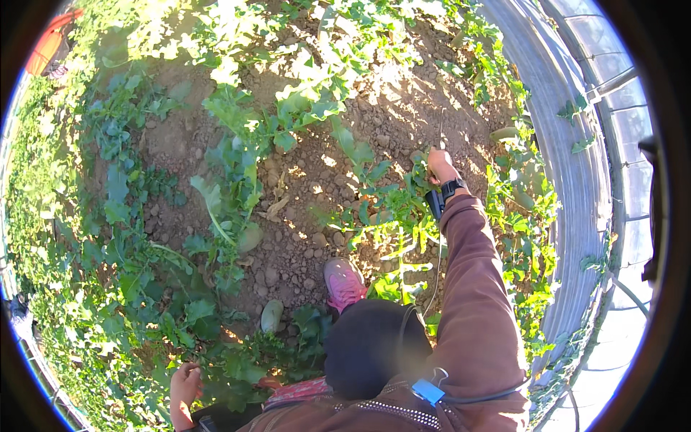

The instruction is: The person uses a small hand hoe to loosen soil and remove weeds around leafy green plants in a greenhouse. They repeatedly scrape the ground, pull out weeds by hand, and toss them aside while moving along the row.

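My right hand (440, 162) reaches forward to a radish-like plant right of centre, its fingers closed at the base of the leaves; a thin object, perhaps a blade, points up beyond them. What exactly it grips is hard to tell. My left hand (187, 382) is low at the left, fingers curled, over green leaves (237, 367); nothing is plainly seen in it. A pale green root (272, 316) lies on the soil between the hands. Another round root (250, 237) shows beside leaves further up.
Leafy rows cover the left side. Grey plastic sheeting (567, 205) and a framed clear wall run along the right. More roots (504, 134) show near the sheeting. My pink shoe (344, 283) stands on cloddy soil. An orange item (45, 51) is at the far upper left.
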The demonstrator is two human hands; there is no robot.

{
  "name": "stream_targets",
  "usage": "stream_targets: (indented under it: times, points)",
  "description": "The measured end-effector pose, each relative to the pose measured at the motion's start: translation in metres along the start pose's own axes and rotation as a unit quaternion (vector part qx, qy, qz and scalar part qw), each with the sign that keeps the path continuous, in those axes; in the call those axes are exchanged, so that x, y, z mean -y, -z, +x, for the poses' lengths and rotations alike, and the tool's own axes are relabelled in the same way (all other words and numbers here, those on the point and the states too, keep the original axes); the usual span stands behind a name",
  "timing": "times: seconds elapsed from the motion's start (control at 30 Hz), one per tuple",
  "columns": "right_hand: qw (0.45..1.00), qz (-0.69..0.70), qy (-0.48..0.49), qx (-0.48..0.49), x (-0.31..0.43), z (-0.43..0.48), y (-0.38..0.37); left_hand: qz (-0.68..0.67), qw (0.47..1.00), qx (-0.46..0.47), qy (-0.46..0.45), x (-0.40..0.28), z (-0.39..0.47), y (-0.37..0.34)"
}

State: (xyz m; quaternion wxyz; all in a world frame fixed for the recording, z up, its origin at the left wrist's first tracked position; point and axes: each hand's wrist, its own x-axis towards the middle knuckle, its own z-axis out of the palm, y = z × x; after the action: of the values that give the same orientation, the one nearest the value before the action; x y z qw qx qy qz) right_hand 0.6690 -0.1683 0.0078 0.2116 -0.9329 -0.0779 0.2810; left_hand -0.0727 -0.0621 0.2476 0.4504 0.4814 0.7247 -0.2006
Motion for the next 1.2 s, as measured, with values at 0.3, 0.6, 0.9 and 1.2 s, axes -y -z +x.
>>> stream_targets:
  times: [0.3,0.6,0.9,1.2]
  points:
    - [0.985,-0.114,0.011,0.128,-0.005,-0.118,0.07,-0.007,1.0,0.0,-0.023,0.001,0.0,0.005]
    - [0.968,-0.05,0.239,-0.05,0.07,-0.022,0.02,0.002,1.0,-0.001,0.018,-0.002,0.006,0.003]
    - [0.995,-0.046,0.072,0.041,0.142,0.06,-0.062,-0.024,0.999,0.013,0.03,-0.005,0.016,0.005]
    - [0.939,-0.204,0.267,0.08,0.05,-0.028,0.008,-0.026,1.0,0.0,0.003,-0.01,0.018,0.009]
